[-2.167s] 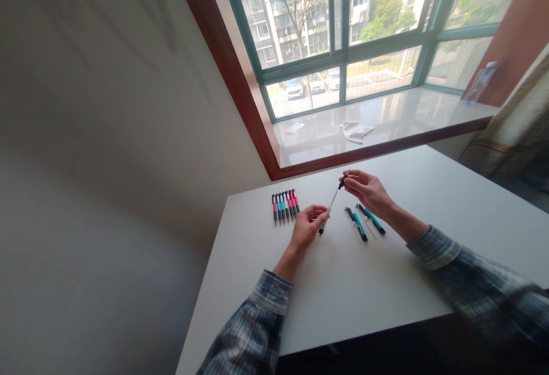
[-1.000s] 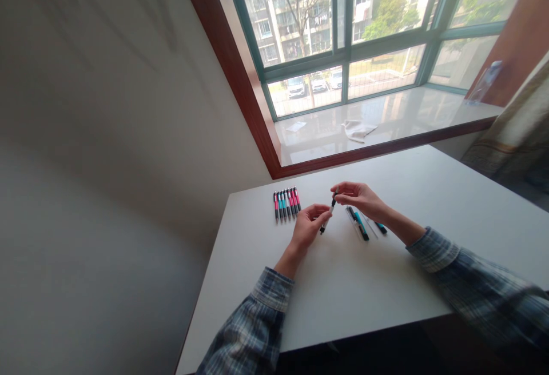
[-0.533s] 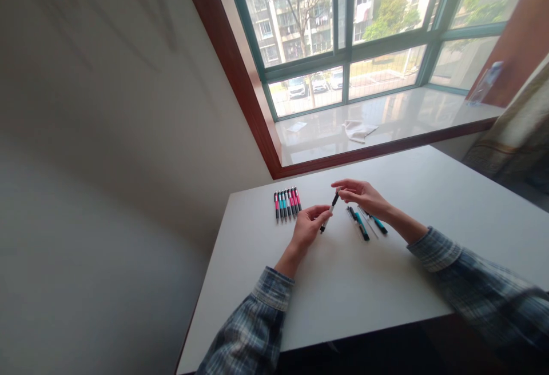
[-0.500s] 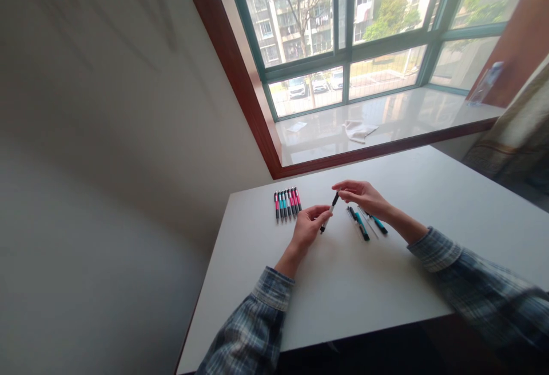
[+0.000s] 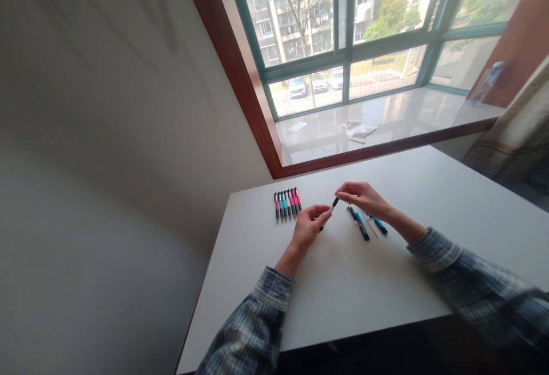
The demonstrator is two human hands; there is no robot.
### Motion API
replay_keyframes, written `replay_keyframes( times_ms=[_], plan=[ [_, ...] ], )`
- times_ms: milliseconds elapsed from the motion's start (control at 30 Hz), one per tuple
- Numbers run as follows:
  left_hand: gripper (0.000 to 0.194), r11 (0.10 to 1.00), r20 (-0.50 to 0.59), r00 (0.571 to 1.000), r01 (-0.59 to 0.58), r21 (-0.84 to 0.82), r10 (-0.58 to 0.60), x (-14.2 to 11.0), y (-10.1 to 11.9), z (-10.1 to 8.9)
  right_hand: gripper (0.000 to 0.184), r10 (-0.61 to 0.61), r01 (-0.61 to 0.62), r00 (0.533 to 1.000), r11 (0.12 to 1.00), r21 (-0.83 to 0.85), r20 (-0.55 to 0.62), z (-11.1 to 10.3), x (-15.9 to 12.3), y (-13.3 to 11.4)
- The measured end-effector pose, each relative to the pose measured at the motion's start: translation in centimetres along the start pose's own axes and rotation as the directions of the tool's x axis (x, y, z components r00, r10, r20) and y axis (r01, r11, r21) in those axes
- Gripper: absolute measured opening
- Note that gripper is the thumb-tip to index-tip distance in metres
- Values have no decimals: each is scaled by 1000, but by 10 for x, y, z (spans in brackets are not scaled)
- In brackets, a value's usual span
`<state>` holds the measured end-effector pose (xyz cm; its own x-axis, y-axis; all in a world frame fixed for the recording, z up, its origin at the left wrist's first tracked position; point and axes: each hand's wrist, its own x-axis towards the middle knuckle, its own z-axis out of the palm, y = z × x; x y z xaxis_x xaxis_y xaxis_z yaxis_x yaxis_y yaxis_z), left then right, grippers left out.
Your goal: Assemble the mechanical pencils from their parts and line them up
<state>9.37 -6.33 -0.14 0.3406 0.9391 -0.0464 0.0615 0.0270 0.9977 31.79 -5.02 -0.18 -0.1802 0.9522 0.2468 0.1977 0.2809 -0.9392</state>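
My left hand [image 5: 307, 229] is closed around the lower half of a black and white retractable pen [image 5: 331, 207], whose tip end pokes out below the fingers. My right hand [image 5: 362, 198] is to the right of it, with thumb and fingertips pinched on the pen's black upper end. Left of my hands lies a tight row of several pink and teal pens [image 5: 286, 203]. To the right of the held pen are two teal and black pens [image 5: 361, 225] with clear sleeves, just beyond my right wrist.
The white table [image 5: 343, 300] has a near edge and a left edge in view. Behind it stands a polished window sill [image 5: 386, 118] with a white cloth [image 5: 358, 131] on it. Its wooden trim [image 5: 377, 149] runs along the table's far side.
The pen's black upper part has slid down its thin shaft toward my left hand, so the pen looks shorter. My right hand has moved left and down onto that end.
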Motion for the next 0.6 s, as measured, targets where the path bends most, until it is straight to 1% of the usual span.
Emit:
replay_keyframes(
  times_ms=[100,233,367,500,600],
  plan=[
    [40,1000,1,1000,4,10,-4,0,0,0,41,-10,9,1000,1000,-23,-18,0,0,0],
    [41,1000,-15,1000,3,-6,-3,0,0,1,41,-15,15,1000,1000,13,13,0,-1,-3],
    [38,1000,-3,1000,3,-6,-3,0,-1,0,40,-22,21,999,1000,-23,-36,0,-1,-2],
    [38,1000,-6,1000,-1,-2,1,0,-1,0,41,-11,11,1000,1000,-1,-11,-1,0,-1],
    [38,1000,-5,1000,1,-1,-1,0,0,0,39,-26,25,999,999,-30,-40,-1,0,-1]
  ],
)
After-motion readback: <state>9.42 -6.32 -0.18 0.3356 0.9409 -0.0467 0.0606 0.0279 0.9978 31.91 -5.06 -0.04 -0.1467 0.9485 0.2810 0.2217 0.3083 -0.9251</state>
